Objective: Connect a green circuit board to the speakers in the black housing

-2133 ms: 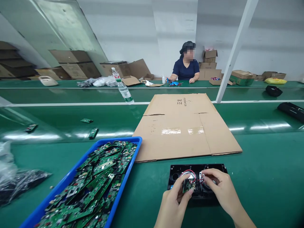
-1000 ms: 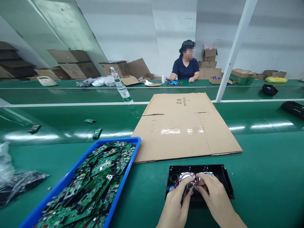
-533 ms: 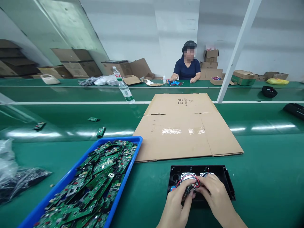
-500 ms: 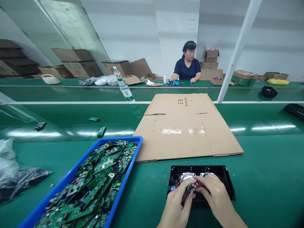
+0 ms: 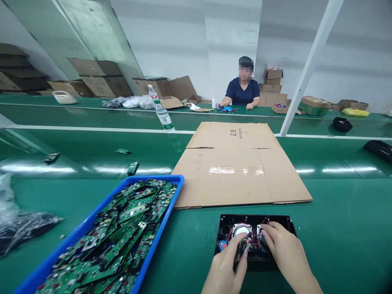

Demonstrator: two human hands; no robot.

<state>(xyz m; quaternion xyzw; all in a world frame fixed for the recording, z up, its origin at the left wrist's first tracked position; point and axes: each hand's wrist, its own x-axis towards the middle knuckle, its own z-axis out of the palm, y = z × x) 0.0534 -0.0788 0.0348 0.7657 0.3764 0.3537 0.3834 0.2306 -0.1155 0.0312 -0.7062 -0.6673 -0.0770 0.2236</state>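
Observation:
A black plastic housing [image 5: 228, 223] lies on the green bench in front of me, with two round silver speakers [image 5: 241, 230] and red wires inside. My left hand [image 5: 226, 267] pinches a small circuit board [image 5: 243, 245] at the middle of the housing. My right hand [image 5: 283, 253] lies over the right speaker, its fingertips on the wires beside the board. Most of the board is hidden by my fingers.
A blue tray [image 5: 171, 209] heaped with green circuit boards sits at the left. A flattened cardboard sheet [image 5: 239, 167] lies behind the housing. A water bottle [image 5: 162, 114] stands further back; a person in dark blue [image 5: 241, 92] sits across the far bench. Plastic bags [image 5: 18, 230] lie far left.
The small board has gone from held above the speakers down into the housing between them. Both hands have closed in over it and stay there.

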